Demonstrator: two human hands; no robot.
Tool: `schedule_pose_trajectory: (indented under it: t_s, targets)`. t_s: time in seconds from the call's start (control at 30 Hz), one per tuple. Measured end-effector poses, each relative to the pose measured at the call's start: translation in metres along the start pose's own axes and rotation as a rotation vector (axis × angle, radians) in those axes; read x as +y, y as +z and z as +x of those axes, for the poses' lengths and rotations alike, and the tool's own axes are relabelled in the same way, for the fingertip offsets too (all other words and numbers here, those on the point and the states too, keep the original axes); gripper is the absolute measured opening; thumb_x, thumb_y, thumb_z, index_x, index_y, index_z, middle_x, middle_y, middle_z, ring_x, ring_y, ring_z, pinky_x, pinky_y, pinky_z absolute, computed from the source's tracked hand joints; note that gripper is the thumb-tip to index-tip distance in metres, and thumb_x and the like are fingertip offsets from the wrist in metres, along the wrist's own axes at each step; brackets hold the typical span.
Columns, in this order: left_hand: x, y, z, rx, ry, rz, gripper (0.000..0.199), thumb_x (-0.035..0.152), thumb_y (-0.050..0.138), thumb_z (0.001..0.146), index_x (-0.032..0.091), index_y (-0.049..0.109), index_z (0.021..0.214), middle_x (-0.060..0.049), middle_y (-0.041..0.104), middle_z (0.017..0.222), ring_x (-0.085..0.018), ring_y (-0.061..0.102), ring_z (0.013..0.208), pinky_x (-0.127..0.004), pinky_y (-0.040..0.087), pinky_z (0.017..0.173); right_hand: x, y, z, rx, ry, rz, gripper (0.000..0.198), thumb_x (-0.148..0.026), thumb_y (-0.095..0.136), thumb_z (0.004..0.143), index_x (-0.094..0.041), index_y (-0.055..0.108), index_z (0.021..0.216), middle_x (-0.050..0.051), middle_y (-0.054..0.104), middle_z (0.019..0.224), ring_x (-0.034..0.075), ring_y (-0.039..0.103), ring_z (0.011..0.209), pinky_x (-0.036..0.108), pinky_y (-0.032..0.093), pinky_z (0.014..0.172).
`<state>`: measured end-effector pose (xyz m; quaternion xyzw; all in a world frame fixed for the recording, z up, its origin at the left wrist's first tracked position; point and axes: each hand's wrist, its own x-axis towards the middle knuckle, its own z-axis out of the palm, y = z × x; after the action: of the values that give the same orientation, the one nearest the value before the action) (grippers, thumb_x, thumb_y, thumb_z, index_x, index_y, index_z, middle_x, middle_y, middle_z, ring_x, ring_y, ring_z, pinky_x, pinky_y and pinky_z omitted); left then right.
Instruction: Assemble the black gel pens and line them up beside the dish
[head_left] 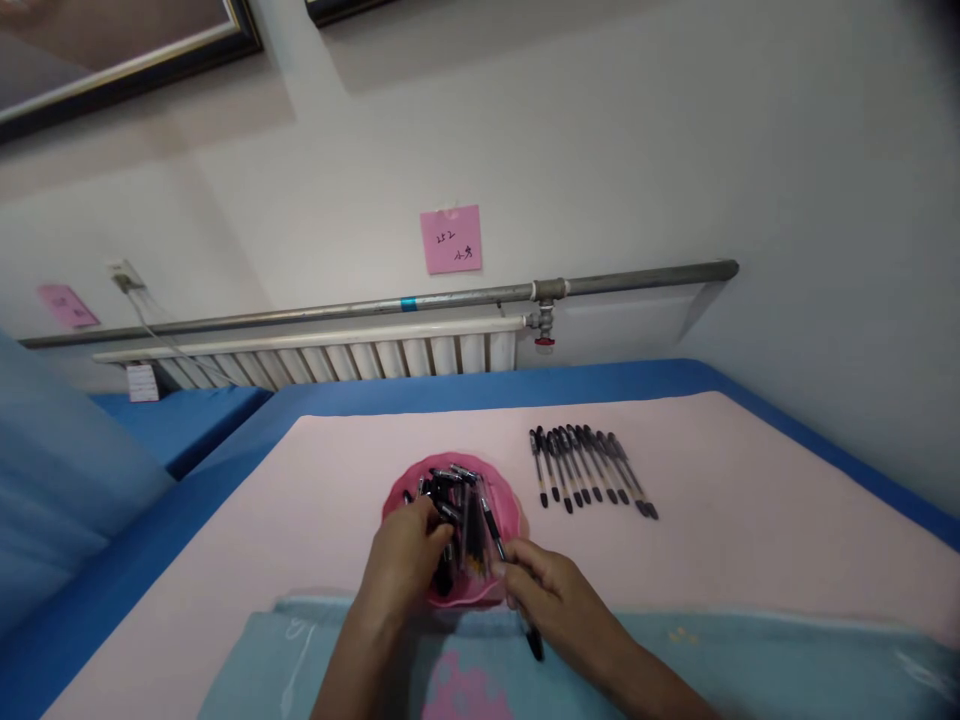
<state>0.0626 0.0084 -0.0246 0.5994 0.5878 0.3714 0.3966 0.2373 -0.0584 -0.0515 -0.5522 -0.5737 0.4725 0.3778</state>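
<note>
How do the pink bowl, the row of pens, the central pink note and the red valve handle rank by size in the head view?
Largest first:
1. Pink bowl
2. Row of pens
3. Central pink note
4. Red valve handle

Wall (637, 150): pale grey, bearing a pink handwritten note (451, 240).
Picture (112, 50): dark-framed, upper left.
Pipe (322, 314): metal, running above a white radiator (390, 358).
Socket (124, 274): left, cord plugged in.

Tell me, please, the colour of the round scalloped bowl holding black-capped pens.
The round scalloped bowl is pink, as the head view shows.
</note>
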Motion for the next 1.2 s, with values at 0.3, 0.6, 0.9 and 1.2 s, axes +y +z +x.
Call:
schedule_pose_trajectory:
  t_s: [0.3,0.6,0.9,1.2]
  targets:
    - [0.0,0.013,-0.005,-0.013,0.012,0.337,0.018,0.006,0.062,0.053,0.022,0.055,0.06,-0.002,0.055,0.056,-0.023,0.056,0.063,-0.03,0.033,0.063,0.003,0.008,0.002,-0.021,-0.017,-0.05,0.026,-0.039,0.047,0.084,-0.02,0.047,0.066,-0.006,0.045,0.056,0.009,0.042,0.052,0.02,0.028,0.048]
    - [0.01,-0.003,0.004,-0.081,-0.162,-0.239,0.015,0.018,0.062,0.068,0.016,0.059,0.082,-0.004,0.066,0.074,-0.016,0.062,0.065,-0.025,0.045,0.058,-0.001,0.006,0.002,-0.035,-0.049,-0.061,0.027,-0.039,0.046,0.084,-0.02,0.046,0.065,-0.006,0.043,0.054,0.009,0.041,0.051,0.019,0.028,0.047]
    - [0.021,0.001,-0.002,-0.142,-0.281,-0.833,0.027,0.018,0.073,0.063,0.013,0.058,0.085,-0.005,0.069,0.076,-0.015,0.067,0.068,-0.023,0.053,0.06,0.002,0.01,-0.005,-0.078,-0.04,-0.074,0.028,-0.042,0.047,0.083,-0.021,0.049,0.065,-0.006,0.045,0.052,0.008,0.041,0.046,0.019,0.03,0.046]
    - [0.022,0.008,-0.003,-0.101,-0.264,-0.802,0.033,0.021,0.074,0.062,0.013,0.058,0.089,-0.005,0.068,0.079,-0.015,0.067,0.07,-0.022,0.053,0.057,0.002,0.007,-0.003,-0.059,-0.053,-0.088,0.027,-0.04,0.047,0.083,-0.021,0.05,0.064,-0.006,0.044,0.052,0.008,0.04,0.046,0.019,0.03,0.045]
